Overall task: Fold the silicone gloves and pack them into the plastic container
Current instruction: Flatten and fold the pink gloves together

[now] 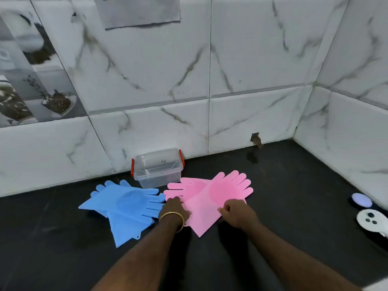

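Two pink silicone gloves (pixel 212 196) lie crossed on the black counter (pixel 294 196), fingers pointing toward the wall. Two blue silicone gloves (pixel 126 204) lie crossed to their left. A clear plastic container (pixel 157 171) with red clips stands open against the tiled wall, just behind the gloves. My left hand (pixel 175 207), with a gold bangle on the wrist, rests on the left edge of the top pink glove's cuff. My right hand (pixel 237 211) pinches the right edge of the same cuff.
White marble-look tiles (pixel 241 70) close off the back and right side, forming a corner. At the counter's right edge sit a small lilac object (pixel 361 199) and a white device with dark buttons (pixel 371 221).
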